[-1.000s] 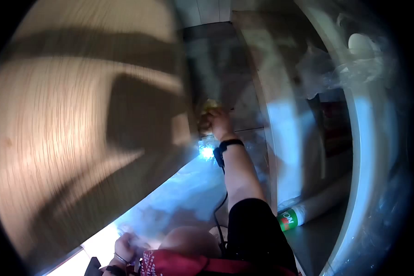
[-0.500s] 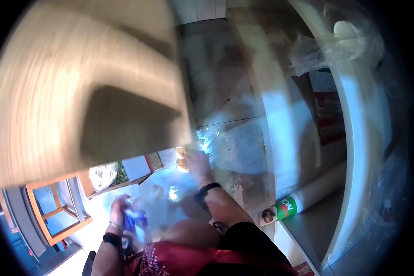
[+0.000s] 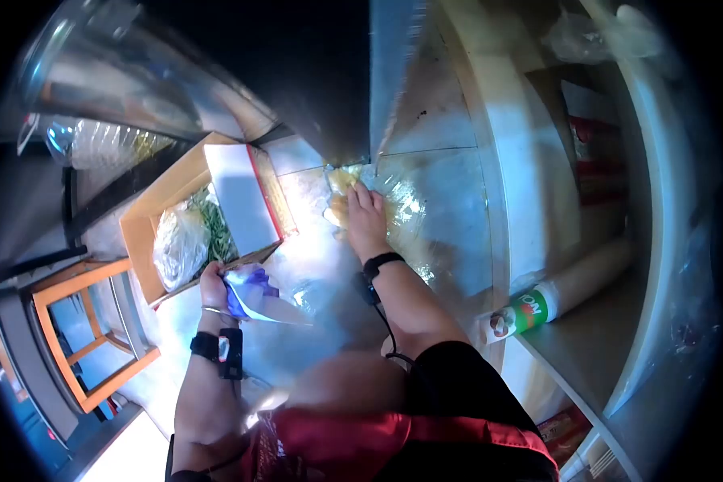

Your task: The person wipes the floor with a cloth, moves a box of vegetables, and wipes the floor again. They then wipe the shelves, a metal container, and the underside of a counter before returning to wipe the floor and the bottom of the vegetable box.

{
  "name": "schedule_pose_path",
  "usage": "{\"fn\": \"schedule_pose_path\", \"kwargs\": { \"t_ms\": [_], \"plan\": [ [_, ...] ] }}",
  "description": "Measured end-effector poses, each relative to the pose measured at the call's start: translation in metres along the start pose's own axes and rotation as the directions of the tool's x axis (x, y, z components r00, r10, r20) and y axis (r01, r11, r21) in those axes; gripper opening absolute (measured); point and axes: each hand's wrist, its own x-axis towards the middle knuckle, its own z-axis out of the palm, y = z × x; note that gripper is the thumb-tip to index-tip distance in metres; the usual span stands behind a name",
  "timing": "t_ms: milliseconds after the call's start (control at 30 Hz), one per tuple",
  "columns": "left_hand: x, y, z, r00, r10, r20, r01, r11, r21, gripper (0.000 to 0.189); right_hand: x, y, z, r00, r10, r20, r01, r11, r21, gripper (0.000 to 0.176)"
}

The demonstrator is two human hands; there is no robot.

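My left hand point(image 3: 212, 291) is closed on a white-and-purple sheet, soft like a cloth or plastic wrapper point(image 3: 253, 294), its white end hanging to the right. Beside that hand stands an open cardboard box point(image 3: 143, 255) holding a clear plastic bag point(image 3: 178, 245) and green leafy stalks point(image 3: 214, 221). My right hand point(image 3: 365, 218) reaches forward, low over the shiny floor. Its fingers are bent over a crumpled yellowish-and-white wad point(image 3: 341, 201), close to the bottom edge of a dark panel point(image 3: 321, 88). The fingers partly cover the wad.
A shelf unit point(image 3: 502, 161) runs along the right, with a roll in a green-labelled wrapper point(image 3: 530, 312) on its lower board. An orange wooden frame point(image 3: 96, 394) stands at left. Above the box lies a clear plastic bottle point(image 3: 96, 145). Glossy wet-looking patches point(image 3: 410, 205) mark the floor.
The view has shifted: the wooden panel at upper left is gone, and the dark panel and the whole box show. My right hand reaches further forward with the wad; the sheet in my left hand shows more clearly.
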Motion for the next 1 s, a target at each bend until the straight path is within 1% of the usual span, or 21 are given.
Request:
{"fn": "schedule_pose_path", "kwargs": {
  "t_ms": [67, 133, 233, 267, 333, 367, 400, 433, 467, 533, 567, 600, 633, 667, 700, 733, 767, 833, 867, 967, 1000],
  "plan": [
    [-0.004, -0.004, -0.005, 0.999, -0.031, 0.032, 0.034, 0.994, -0.102, 0.031, 0.007, -0.011, 0.004, 0.999, -0.028, 0.046, 0.029, 0.999, -0.017, 0.039],
    [-0.024, -0.005, 0.000, 0.998, -0.002, 0.058, 0.012, 0.985, -0.169, 0.028, 0.008, -0.017, 0.008, 0.994, -0.068, 0.084, 0.071, 0.997, -0.033, 0.037],
    [-0.027, -0.008, -0.036, 0.997, -0.060, 0.050, 0.070, 0.974, -0.216, 0.024, 0.004, -0.019, 0.010, 0.976, -0.182, 0.120, 0.187, 0.982, -0.035, 0.036],
    [-0.023, -0.009, -0.061, 0.999, -0.017, 0.048, 0.024, 0.990, -0.137, 0.024, 0.003, -0.018, 0.011, 0.966, -0.216, 0.143, 0.215, 0.976, 0.022, 0.035],
    [-0.013, -0.008, -0.120, 0.985, 0.172, -0.016, -0.172, 0.985, -0.012, 0.027, 0.006, -0.016, 0.017, 0.945, -0.273, 0.180, 0.262, 0.962, 0.079, 0.034],
    [-0.027, -0.005, -0.126, 0.936, 0.352, -0.002, -0.350, 0.932, 0.093, 0.025, 0.010, -0.013, 0.021, 0.960, -0.268, 0.076, 0.262, 0.962, 0.075, 0.034],
    [-0.040, -0.003, -0.132, 0.855, 0.519, 0.012, -0.511, 0.837, 0.195, 0.023, 0.013, -0.013, 0.025, 0.965, -0.259, -0.029, 0.261, 0.963, 0.074, 0.035],
    [-0.074, 0.010, -0.118, 0.718, 0.684, 0.130, -0.683, 0.655, 0.322, 0.017, 0.019, -0.028, 0.013, 0.972, -0.205, -0.115, 0.215, 0.974, 0.077, 0.033],
    [-0.080, 0.012, -0.123, 0.718, 0.687, 0.110, -0.681, 0.660, 0.318, 0.017, 0.025, -0.023, 0.017, 0.975, -0.188, -0.118, 0.195, 0.980, 0.049, 0.033],
    [-0.085, 0.030, -0.139, 0.864, 0.504, 0.012, -0.501, 0.857, 0.124, 0.016, 0.033, -0.024, 0.025, 0.976, -0.187, -0.112, 0.189, 0.982, 0.014, 0.034],
    [-0.091, 0.035, -0.138, 0.864, 0.503, 0.002, -0.500, 0.858, 0.117, 0.016, 0.034, -0.025, 0.031, 0.989, -0.146, -0.036, 0.142, 0.986, -0.087, 0.036],
    [-0.102, 0.041, -0.128, 0.885, 0.465, -0.004, -0.465, 0.884, -0.045, 0.016, 0.035, -0.028, 0.038, 0.995, -0.098, 0.035, 0.103, 0.976, -0.191, 0.039],
    [-0.108, 0.041, -0.115, 0.904, 0.426, -0.005, -0.418, 0.885, -0.205, 0.016, 0.035, -0.029, 0.047, 0.993, -0.105, 0.047, 0.112, 0.975, -0.191, 0.039],
    [-0.113, 0.041, -0.110, 0.910, 0.415, -0.009, -0.402, 0.876, -0.266, 0.017, 0.036, -0.030, 0.057, 0.995, -0.101, 0.023, 0.104, 0.981, -0.166, 0.041],
    [-0.115, 0.038, -0.103, 0.910, 0.414, -0.020, -0.401, 0.867, -0.295, 0.018, 0.035, -0.027, 0.067, 0.996, -0.093, -0.002, 0.092, 0.987, -0.135, 0.045],
    [-0.117, 0.038, -0.100, 0.910, 0.414, -0.027, -0.400, 0.857, -0.325, 0.019, 0.038, -0.041, 0.064, 0.996, -0.030, 0.079, 0.042, 0.988, -0.150, 0.050],
    [-0.119, 0.037, -0.097, 0.908, 0.416, -0.037, -0.403, 0.849, -0.343, 0.021, 0.043, -0.056, 0.060, 0.995, -0.036, 0.089, 0.049, 0.987, -0.154, 0.050],
    [-0.121, 0.036, -0.094, 0.907, 0.418, -0.051, -0.406, 0.836, -0.368, 0.023, 0.054, -0.080, 0.057, 0.974, 0.007, 0.228, 0.035, 0.984, -0.177, 0.048],
    [-0.122, 0.036, -0.092, 0.905, 0.421, -0.054, -0.409, 0.832, -0.376, 0.024, 0.060, -0.088, 0.064, 0.969, -0.003, 0.246, 0.041, 0.988, -0.148, 0.046],
    [-0.122, 0.035, -0.087, 0.895, 0.440, -0.078, -0.433, 0.814, -0.388, 0.028, 0.071, -0.096, 0.093, 0.939, -0.227, 0.258, 0.245, 0.969, -0.041, 0.046],
    [-0.119, 0.032, -0.092, 0.867, 0.472, -0.163, -0.497, 0.785, -0.370, 0.032, 0.071, -0.100, 0.100, 0.922, -0.278, 0.268, 0.300, 0.953, -0.041, 0.046]
  ]
}}
